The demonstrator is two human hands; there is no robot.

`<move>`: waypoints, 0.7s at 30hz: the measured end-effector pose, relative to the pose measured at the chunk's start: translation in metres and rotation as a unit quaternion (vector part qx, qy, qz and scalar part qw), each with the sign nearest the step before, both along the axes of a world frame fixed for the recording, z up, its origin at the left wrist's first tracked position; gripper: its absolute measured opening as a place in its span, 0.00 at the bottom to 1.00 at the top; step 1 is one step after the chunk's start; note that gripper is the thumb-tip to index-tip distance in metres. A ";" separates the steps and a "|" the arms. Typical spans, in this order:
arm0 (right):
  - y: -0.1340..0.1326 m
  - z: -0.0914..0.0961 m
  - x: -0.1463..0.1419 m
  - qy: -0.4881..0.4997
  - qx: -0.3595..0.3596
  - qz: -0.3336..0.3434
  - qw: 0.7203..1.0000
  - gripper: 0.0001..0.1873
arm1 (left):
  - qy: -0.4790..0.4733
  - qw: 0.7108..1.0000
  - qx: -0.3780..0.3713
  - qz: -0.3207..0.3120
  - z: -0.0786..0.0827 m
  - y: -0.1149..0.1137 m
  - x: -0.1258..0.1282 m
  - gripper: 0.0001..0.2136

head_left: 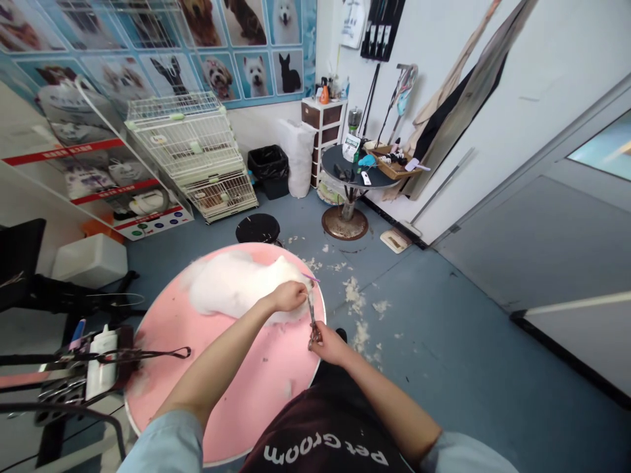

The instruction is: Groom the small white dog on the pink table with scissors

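Observation:
A white dog lies on a round pink grooming table, its head toward the table's right edge. At the dog's head, my left hand is closed with its fingertips pinched on the fur; the exact spot is hard to make out. My right hand grips the finger rings of a pair of metal scissors. The blades point up, close beside my left fingertips and the dog's face. A thin purple strip shows by the dog's head. The dog's face is mostly hidden.
A black strap loop and a tool holder with a white bottle stand at the table's left. Beyond are a black stool, wire cages and a small round table. Fur clippings litter the floor.

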State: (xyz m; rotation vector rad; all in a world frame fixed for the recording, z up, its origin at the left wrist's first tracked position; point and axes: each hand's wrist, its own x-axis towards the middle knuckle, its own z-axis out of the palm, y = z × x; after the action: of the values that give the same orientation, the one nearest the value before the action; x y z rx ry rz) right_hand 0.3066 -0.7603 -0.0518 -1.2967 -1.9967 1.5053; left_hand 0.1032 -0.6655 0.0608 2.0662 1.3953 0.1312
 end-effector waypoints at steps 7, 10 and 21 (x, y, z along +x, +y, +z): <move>-0.002 -0.011 -0.014 0.085 -0.058 -0.023 0.994 0.22 | -0.015 0.999 0.022 0.018 -0.003 -0.003 0.000 0.08; 0.000 -0.014 -0.017 0.112 -0.073 -0.022 0.991 0.22 | -0.023 0.999 0.027 0.028 -0.005 -0.005 -0.001 0.08; 0.027 -0.003 0.002 0.070 -0.067 0.030 0.995 0.19 | -0.126 0.982 0.022 0.138 0.004 -0.012 -0.002 0.08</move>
State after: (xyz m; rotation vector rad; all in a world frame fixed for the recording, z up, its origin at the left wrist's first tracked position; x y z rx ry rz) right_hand 0.3081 -0.7337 -0.0549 -1.1539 -1.8897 1.7354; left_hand 0.1011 -0.6772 0.0644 1.8057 1.5214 0.5255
